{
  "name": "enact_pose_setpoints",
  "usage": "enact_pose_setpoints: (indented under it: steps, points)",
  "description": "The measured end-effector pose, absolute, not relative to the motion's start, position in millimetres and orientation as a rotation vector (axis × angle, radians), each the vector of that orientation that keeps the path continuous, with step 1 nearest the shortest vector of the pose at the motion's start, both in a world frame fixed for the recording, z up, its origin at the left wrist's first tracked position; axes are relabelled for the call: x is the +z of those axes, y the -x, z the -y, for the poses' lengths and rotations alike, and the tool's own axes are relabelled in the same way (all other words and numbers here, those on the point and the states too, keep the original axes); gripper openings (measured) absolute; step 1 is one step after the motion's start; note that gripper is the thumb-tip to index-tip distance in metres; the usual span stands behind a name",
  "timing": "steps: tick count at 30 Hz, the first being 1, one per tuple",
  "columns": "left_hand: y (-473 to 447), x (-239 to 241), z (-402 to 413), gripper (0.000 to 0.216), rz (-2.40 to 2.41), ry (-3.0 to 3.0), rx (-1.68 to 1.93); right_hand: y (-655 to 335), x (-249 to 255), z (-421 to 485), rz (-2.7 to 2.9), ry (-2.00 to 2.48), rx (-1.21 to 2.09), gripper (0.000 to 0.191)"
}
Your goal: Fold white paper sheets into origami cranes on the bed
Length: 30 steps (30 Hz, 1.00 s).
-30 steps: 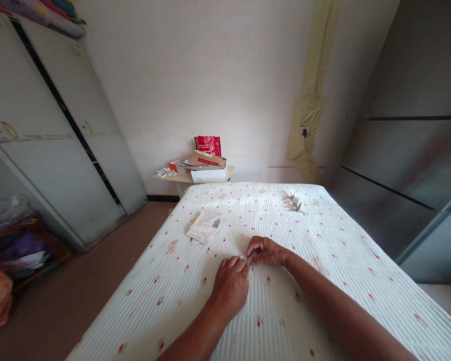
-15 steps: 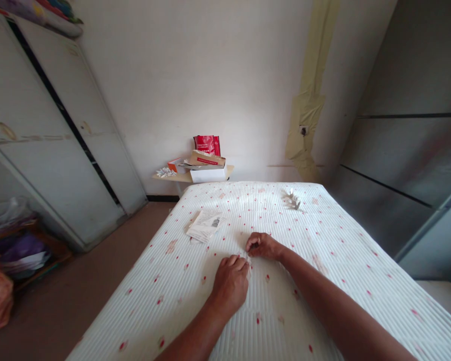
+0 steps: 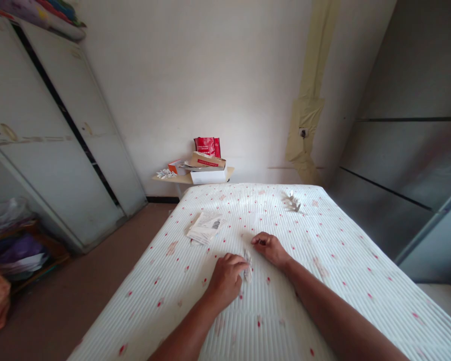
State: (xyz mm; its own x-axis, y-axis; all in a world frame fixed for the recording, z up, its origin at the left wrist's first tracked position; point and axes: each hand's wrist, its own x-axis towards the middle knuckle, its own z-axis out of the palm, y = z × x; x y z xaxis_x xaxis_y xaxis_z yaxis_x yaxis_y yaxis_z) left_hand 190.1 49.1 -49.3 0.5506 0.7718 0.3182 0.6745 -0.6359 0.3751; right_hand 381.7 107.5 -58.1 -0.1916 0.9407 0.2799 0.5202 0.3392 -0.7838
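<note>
A narrow, pale strip of folded paper [image 3: 247,271] lies lengthwise on the white ribbed bedspread [image 3: 285,321], between my two hands. My left hand [image 3: 227,278] rests just left of it, palm down, with the index finger stretched out to touch the strip and the thumb apart below. Just beyond the strip's far end, my right hand [image 3: 271,248] sits on its side with curled fingers; what they hold, if anything, is hidden. Farther off to the left is a small stack of printed paper sheets [image 3: 206,227].
Several folded pale paper pieces [image 3: 292,201] lie at the bed's far right. Behind the bed, a small table [image 3: 183,178] carries a white box [image 3: 209,175], a red bag [image 3: 206,146] and more white pieces [image 3: 166,173]. Cabinets [image 3: 108,150] stand on the left.
My right hand has moved slightly to the right, off the strip. My left hand has shifted a little left and nearer, its index finger now stretched out. More of the strip shows.
</note>
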Motion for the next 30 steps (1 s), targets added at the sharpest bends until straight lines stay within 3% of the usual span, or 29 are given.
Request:
enact_pose_setpoints:
  steps: [11,20,23,28,30]
  points:
    - [-193,-64,-61,0.036,-1.282,-2.354,0.999,-369,-55,-59,2.087,1.374,0.342,0.016]
    - [-197,-58,-64,0.018,-1.506,-2.328,0.910,-359,-52,-54,2.085,1.540,0.238,0.019]
    - [-199,-60,-67,0.027,-1.550,-2.250,0.915,-353,-50,-51,2.122,1.594,0.218,0.015]
    - [-199,-61,-74,0.063,-1.556,-2.119,0.932,-351,-52,-52,2.102,1.555,0.260,0.022]
    - [-199,-58,-74,0.065,-1.547,-2.060,0.876,-351,-53,-53,2.092,1.540,0.276,0.021]
